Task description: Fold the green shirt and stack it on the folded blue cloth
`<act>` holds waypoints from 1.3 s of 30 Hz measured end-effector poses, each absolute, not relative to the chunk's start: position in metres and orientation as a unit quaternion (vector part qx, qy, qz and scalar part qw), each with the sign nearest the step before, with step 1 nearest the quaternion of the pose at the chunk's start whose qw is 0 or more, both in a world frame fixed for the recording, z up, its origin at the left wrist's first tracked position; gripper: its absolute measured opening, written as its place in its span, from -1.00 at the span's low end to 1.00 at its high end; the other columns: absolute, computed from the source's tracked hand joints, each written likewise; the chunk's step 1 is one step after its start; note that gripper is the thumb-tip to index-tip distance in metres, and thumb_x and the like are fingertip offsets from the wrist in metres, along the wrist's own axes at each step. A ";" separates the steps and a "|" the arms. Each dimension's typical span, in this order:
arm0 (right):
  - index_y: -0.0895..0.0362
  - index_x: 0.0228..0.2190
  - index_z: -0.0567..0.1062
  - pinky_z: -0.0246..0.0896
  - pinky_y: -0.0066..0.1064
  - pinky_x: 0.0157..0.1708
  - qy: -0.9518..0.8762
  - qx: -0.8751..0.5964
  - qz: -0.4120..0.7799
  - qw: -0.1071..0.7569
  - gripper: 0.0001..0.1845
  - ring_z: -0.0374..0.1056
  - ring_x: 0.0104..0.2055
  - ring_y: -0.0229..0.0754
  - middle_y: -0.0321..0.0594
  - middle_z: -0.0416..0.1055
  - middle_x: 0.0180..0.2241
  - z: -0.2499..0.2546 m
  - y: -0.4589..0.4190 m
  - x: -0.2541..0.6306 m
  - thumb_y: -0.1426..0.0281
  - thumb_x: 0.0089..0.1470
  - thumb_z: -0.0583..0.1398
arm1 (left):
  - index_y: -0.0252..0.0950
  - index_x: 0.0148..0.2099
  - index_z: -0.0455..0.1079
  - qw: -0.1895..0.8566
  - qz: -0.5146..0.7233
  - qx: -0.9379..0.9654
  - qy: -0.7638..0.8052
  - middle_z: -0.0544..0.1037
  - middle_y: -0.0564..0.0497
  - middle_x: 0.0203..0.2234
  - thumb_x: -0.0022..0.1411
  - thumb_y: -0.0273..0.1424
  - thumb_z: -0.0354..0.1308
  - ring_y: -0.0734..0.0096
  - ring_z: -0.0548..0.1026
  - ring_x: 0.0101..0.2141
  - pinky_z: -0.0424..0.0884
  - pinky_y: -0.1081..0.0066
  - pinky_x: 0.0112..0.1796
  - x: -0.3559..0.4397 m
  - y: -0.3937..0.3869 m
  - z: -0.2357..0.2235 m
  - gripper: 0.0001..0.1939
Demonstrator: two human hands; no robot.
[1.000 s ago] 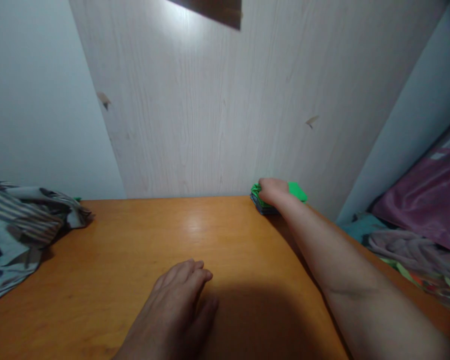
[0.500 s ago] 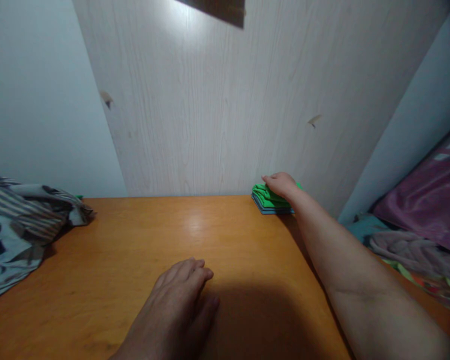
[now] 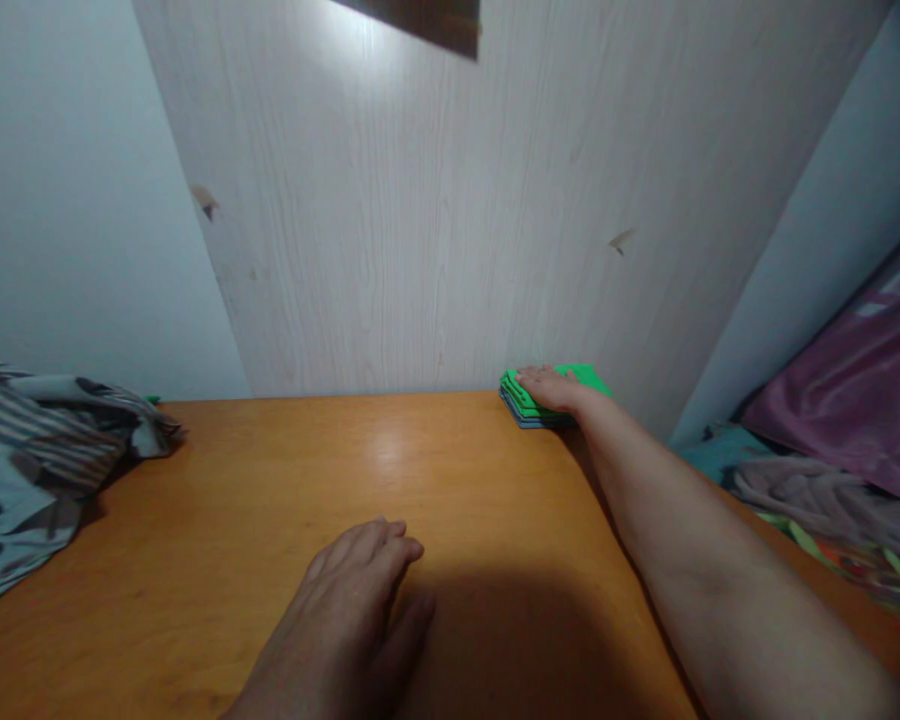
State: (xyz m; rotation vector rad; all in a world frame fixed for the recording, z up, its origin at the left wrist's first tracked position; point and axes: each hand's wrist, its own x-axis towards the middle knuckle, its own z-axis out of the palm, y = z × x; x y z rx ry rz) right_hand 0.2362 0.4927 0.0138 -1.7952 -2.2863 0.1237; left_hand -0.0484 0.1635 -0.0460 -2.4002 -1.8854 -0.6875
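r hand (image 3: pixel 551 387) flatter, tbl (image 3: pixel 285 470) by wall (image 3: pixel 420 220)

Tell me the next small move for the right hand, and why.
Probably lift the right hand gently off the green cloth: its fingers lie spread on top without gripping, and the cloth already sits folded over the blue-grey fabric.

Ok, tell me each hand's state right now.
Left hand: open, nothing visible in it.
Right hand: open, fingers spread on the green cloth.
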 end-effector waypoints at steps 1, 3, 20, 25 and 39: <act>-0.07 0.28 0.32 -0.25 0.29 0.32 -0.780 -0.613 0.045 0.114 -0.41 -0.09 0.44 0.17 -0.17 0.08 0.39 0.014 0.492 0.236 0.05 0.36 -0.11 | -0.10 0.07 0.49 0.009 -0.222 -0.768 -0.601 0.54 -0.09 0.11 0.31 -0.19 0.11 -0.01 0.48 0.12 0.45 -0.11 0.07 -0.049 0.164 -0.046 -0.66; -0.07 0.28 0.32 -0.28 0.30 0.33 -0.782 -0.611 0.050 0.113 -0.40 -0.11 0.44 0.18 -0.17 0.06 0.40 0.015 0.493 0.236 0.03 0.36 -0.10 | -0.11 0.06 0.50 0.016 -0.229 -0.770 -0.596 0.55 -0.09 0.09 0.30 -0.20 0.12 -0.01 0.49 0.11 0.46 -0.09 0.07 -0.049 0.165 -0.047 -0.67; 0.19 0.28 0.29 -0.13 0.14 0.30 -0.703 -0.698 0.010 0.138 -0.14 -0.10 0.43 0.22 0.16 0.06 0.37 -0.003 0.514 0.273 -0.14 0.28 -0.18 | -0.08 0.09 0.48 0.036 -0.228 -0.779 -0.583 0.55 -0.06 0.09 0.33 -0.14 0.10 0.05 0.51 0.09 0.50 0.00 0.05 -0.054 0.164 -0.045 -0.65; 0.15 0.24 0.36 -0.30 0.34 0.29 -0.698 -0.700 0.000 0.149 -0.21 -0.12 0.43 0.29 0.13 0.12 0.35 0.005 0.508 0.270 -0.12 0.27 -0.10 | -0.08 0.07 0.49 0.033 -0.221 -0.774 -0.592 0.55 -0.06 0.10 0.33 -0.15 0.10 0.05 0.50 0.11 0.48 -0.01 0.07 -0.052 0.162 -0.041 -0.67; 0.14 0.14 0.51 0.09 -0.35 0.27 -0.812 -0.531 0.060 0.234 -0.51 0.29 0.27 -0.10 -0.16 0.41 0.20 0.023 0.507 0.236 0.28 0.29 0.03 | -0.09 0.07 0.49 0.044 -0.209 -0.781 -0.587 0.56 -0.07 0.08 0.34 -0.12 0.08 0.03 0.51 0.10 0.51 -0.03 0.04 -0.053 0.164 -0.043 -0.65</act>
